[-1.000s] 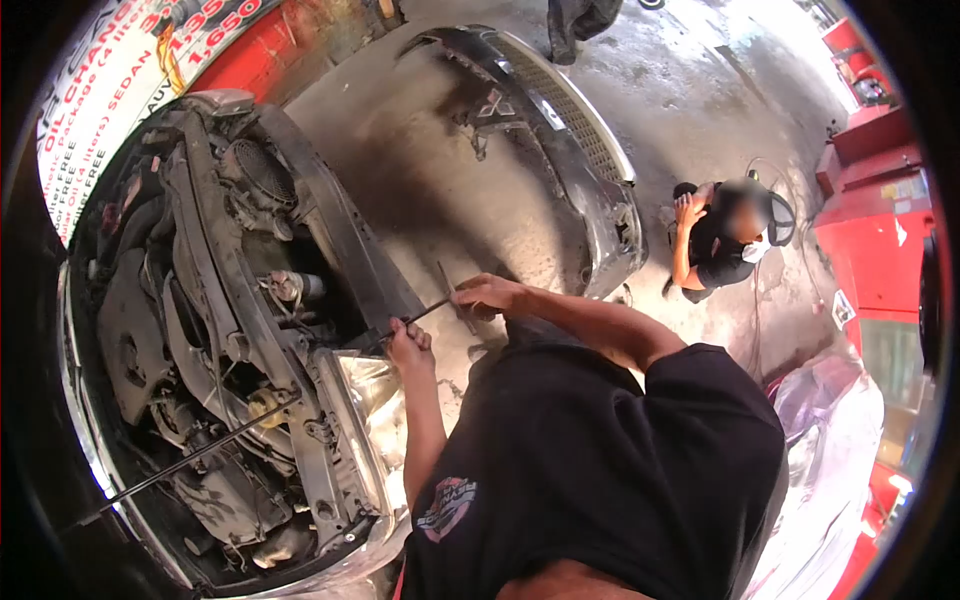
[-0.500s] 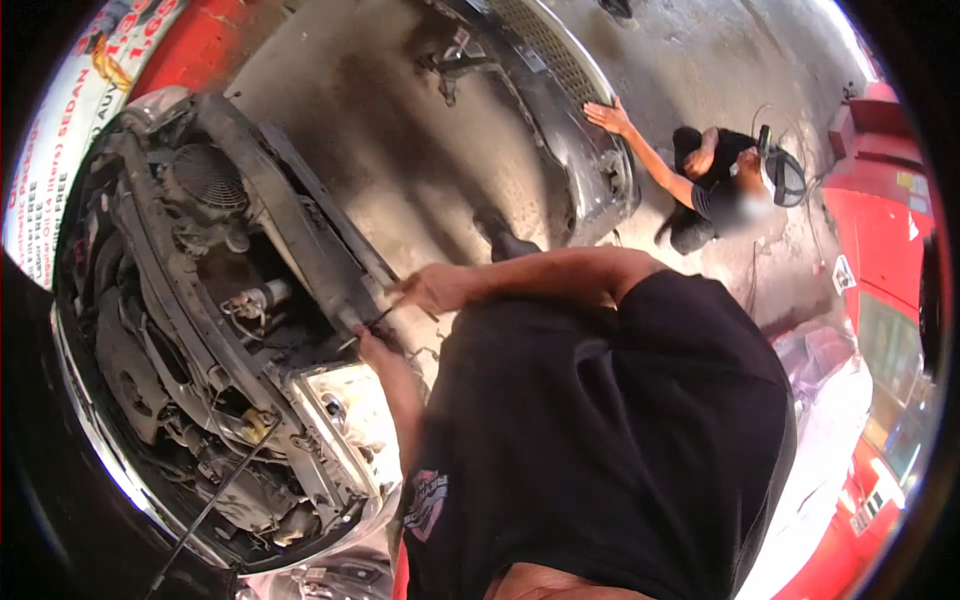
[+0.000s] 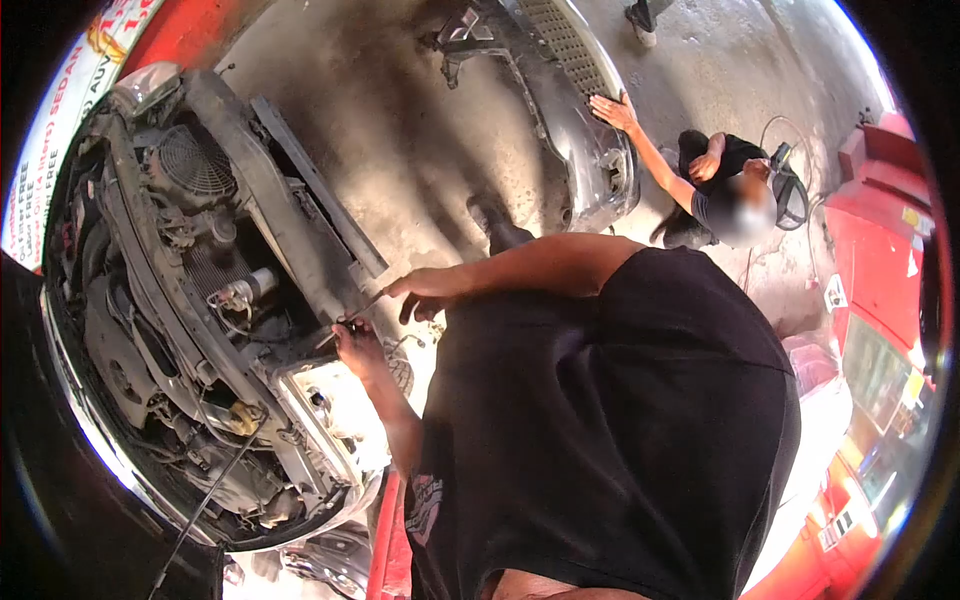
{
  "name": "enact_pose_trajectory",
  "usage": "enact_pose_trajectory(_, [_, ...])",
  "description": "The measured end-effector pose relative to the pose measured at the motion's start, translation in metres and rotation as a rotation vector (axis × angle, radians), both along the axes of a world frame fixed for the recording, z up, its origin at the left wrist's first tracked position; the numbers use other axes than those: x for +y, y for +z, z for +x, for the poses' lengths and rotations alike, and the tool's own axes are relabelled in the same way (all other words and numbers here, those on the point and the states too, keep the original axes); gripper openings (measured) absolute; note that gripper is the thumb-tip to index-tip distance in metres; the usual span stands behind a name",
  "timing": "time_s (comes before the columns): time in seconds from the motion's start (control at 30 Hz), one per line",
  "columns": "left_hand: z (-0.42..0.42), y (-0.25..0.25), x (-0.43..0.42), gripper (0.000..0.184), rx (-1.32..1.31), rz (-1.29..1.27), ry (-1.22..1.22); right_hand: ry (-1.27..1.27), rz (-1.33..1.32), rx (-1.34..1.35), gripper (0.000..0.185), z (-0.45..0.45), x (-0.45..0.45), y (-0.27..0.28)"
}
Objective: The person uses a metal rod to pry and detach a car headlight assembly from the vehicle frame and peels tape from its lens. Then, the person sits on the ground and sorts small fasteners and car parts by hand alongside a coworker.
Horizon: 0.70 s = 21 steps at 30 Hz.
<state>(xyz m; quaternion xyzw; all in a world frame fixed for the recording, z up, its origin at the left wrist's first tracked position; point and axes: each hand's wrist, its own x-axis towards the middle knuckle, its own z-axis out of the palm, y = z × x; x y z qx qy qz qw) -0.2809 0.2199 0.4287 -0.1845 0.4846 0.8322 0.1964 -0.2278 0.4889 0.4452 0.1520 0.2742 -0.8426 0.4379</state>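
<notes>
My left hand [image 3: 358, 345] is closed around a thin dark tool [image 3: 368, 305] at the car's front frame [image 3: 320, 275], beside the headlight opening. The thumb and index finger of my right hand [image 3: 418, 290] pinch the tool's other end, and its remaining fingers curl loosely below. The tool's tip near the frame is too small to make out. Around both hands are the bare front beam and the white-lined headlight housing [image 3: 325, 405].
The open engine bay [image 3: 150, 340] fills the left, with a prop rod [image 3: 205, 500] across it. A detached bumper [image 3: 560, 100] lies on the floor ahead. A crouching co-worker [image 3: 725, 190] touches it. A red car [image 3: 850, 520] stands at right.
Both my hands have moved left with the tool, closer to the car's frame. The view has shifted. The co-worker has stretched an arm out and laid a hand on the bumper.
</notes>
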Motion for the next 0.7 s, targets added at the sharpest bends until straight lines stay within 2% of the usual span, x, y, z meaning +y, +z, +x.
enact_pose_trajectory(0.03, [0.001,0.003,0.002,0.032,0.007,0.002,0.018,-0.085,0.002,-0.136,0.047,-0.003,-0.002,0.0])
enact_pose_trajectory(0.13, [0.005,0.01,0.007,0.032,-0.016,-0.004,0.065,-0.069,-0.072,-0.061,0.053,-0.013,-0.006,-0.003])
enact_pose_trajectory(0.2, [0.012,0.008,0.009,0.033,-0.05,-0.02,0.092,-0.191,0.132,0.052,0.037,-0.011,-0.016,-0.009])
enact_pose_trajectory(0.23, [0.014,0.008,0.01,0.031,-0.125,-0.065,0.141,-0.19,0.13,0.048,0.037,-0.01,-0.019,-0.014])
enact_pose_trajectory(0.3, [0.019,0.009,0.013,0.029,-0.198,-0.109,0.19,-0.132,0.708,1.147,0.022,-0.011,-0.021,-0.024])
enact_pose_trajectory(0.33, [0.02,0.012,0.016,0.028,-0.257,-0.166,0.213,-0.302,0.818,1.387,0.015,-0.002,-0.029,-0.033])
enact_pose_trajectory(0.37, [0.018,0.009,0.015,0.027,-0.312,-0.22,0.235,-0.003,1.071,1.586,0.015,0.002,-0.028,-0.031])
enact_pose_trajectory(0.43, [0.008,-0.013,0.006,0.027,-0.302,-0.224,0.256,-0.062,1.23,1.803,0.018,0.004,-0.032,-0.036])
enact_pose_trajectory(0.47, [0.007,-0.015,0.007,0.028,-0.31,-0.238,0.276,0.039,1.256,1.868,0.027,0.007,-0.024,-0.028])
enact_pose_trajectory(0.5, [0.006,-0.017,0.007,0.028,-0.312,-0.237,0.274,0.041,1.258,1.866,0.027,0.005,-0.02,-0.021])
enact_pose_trajectory(0.57, [0.008,-0.018,0.008,0.029,-0.25,-0.263,0.294,0.127,0.995,1.413,0.033,0.004,-0.015,-0.019])
enact_pose_trajectory(0.6, [0.01,-0.02,0.003,0.029,-0.253,-0.268,0.298,0.02,1.086,1.475,0.031,0.0,-0.001,0.02])
enact_pose_trajectory(0.63, [0.01,-0.019,0.003,0.027,-0.23,-0.296,0.242,-0.132,1.123,1.372,0.031,-0.005,0.001,0.034])
enact_pose_trajectory(0.7, [0.013,-0.021,-0.001,0.026,-0.21,-0.325,0.188,-0.181,1.211,1.388,0.03,-0.025,-0.004,0.052])
